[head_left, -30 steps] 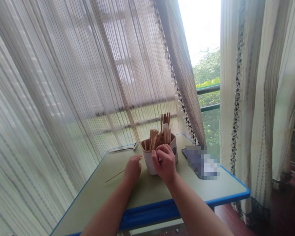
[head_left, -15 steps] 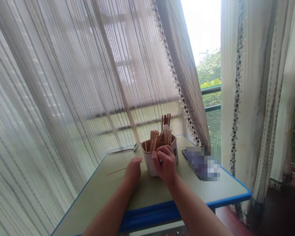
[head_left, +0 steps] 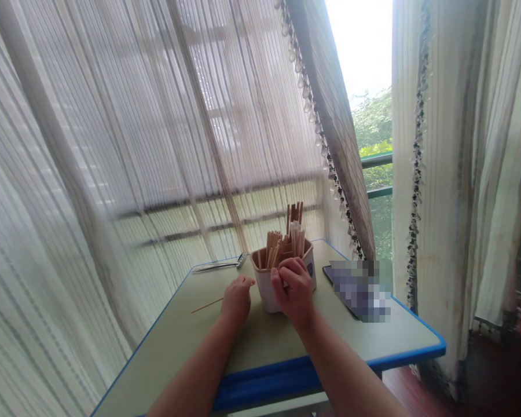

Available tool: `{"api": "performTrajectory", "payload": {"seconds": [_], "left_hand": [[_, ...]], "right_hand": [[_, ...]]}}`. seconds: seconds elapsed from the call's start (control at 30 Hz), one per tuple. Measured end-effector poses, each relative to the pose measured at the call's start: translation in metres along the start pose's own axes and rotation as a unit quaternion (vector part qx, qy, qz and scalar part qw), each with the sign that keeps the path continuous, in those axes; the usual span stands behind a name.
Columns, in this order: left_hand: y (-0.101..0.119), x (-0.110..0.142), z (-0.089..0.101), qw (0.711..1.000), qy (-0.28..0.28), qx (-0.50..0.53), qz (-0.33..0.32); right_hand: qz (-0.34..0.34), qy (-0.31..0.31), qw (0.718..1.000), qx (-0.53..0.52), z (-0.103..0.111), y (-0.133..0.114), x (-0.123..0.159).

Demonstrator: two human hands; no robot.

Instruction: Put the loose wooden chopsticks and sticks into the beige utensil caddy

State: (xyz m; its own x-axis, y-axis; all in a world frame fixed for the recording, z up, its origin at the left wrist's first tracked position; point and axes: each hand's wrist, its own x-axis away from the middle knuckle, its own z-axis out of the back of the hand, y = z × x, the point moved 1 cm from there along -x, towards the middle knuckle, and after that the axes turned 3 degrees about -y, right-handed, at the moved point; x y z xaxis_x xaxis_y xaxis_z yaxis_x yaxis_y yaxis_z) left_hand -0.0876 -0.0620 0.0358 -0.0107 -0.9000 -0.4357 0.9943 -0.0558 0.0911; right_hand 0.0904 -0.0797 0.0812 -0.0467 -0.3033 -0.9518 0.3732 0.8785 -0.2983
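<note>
My left hand (head_left: 237, 301) is closed around a thin wooden stick (head_left: 206, 306). One end of the stick points out to the left, low over the tabletop, while the hand covers its middle. Just right of that hand stands a pale container (head_left: 265, 292) with a brown rim, filled with upright wooden sticks (head_left: 274, 249) and a clear-wrapped bunch (head_left: 296, 236). My right hand (head_left: 293, 286) is curled shut in front of the container's near side and hides part of it. Whatever its fingers may hold is not visible.
The pale table (head_left: 173, 347) has a blue edge. A flat metallic object (head_left: 219, 265) lies near its far left edge. To the container's right lies a dark, flat device (head_left: 351, 292), partly blurred out. Sheer curtains (head_left: 147, 116) hang beyond the table.
The stick's free left end has shifted slightly right and down. Both hands stay nearly in place, and the whole view has moved a little.
</note>
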Motion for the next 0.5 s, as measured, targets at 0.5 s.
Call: {"api": "performTrajectory", "payload": {"seconds": [0.5], "left_hand": [[0.0019,-0.0019,0.0043,0.973,0.191,0.116,-0.056]], "right_hand": [[0.006,-0.039,0.999,0.0,-0.0027,-0.0006,0.0002]]}}
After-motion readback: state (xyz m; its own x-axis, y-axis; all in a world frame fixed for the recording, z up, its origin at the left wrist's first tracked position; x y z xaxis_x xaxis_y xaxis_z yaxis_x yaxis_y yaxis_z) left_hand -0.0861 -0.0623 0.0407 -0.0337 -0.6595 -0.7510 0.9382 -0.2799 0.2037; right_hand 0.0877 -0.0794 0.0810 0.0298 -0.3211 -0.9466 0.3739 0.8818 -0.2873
